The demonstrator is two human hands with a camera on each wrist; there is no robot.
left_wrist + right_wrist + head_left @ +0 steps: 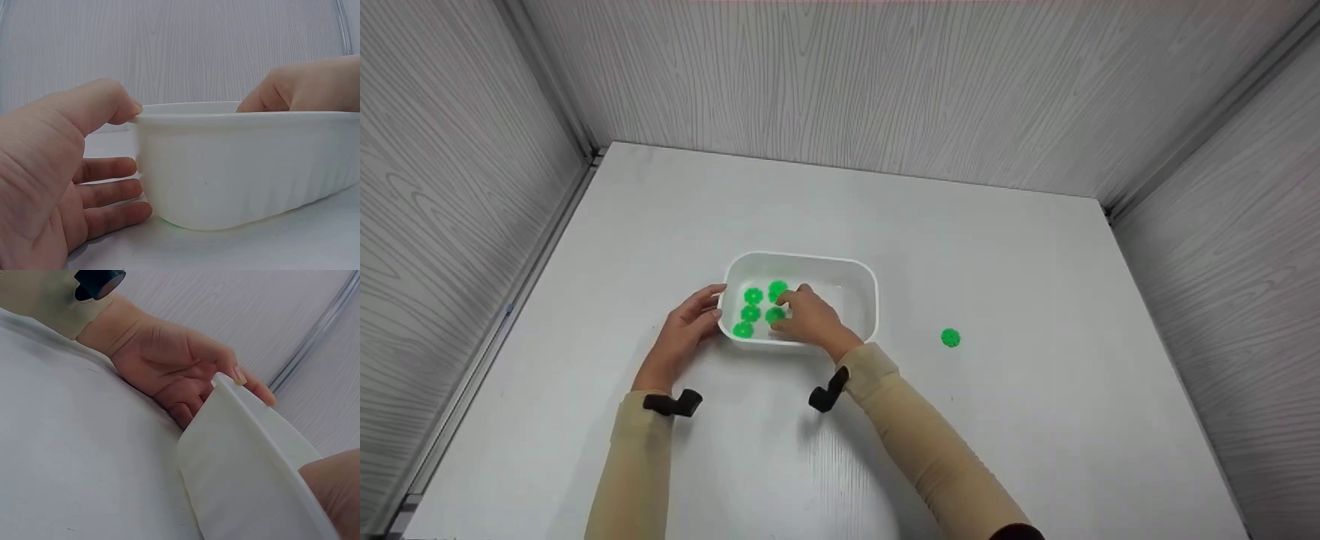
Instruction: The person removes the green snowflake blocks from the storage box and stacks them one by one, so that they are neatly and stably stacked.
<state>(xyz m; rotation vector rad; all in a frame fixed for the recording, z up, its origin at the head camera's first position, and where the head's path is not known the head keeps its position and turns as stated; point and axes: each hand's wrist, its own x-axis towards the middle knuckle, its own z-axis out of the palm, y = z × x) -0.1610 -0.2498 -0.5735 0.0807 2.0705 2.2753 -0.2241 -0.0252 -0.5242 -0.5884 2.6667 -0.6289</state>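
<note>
A white plastic bin holds several green flower-shaped discs, three of them lined up along its left side, such as this green disc. My right hand reaches over the near rim, thumb and index finger on either side of another green flower-shaped disc. Both wrist views hide those fingertips behind the bin's wall. At the bin's left end, my left hand rests its thumb on the rim, while its extended fingers lie against or close beside the outer wall.
One loose green flower-shaped disc lies on the white table, right of the bin. Grey wood-grain panels stand at the back and both sides.
</note>
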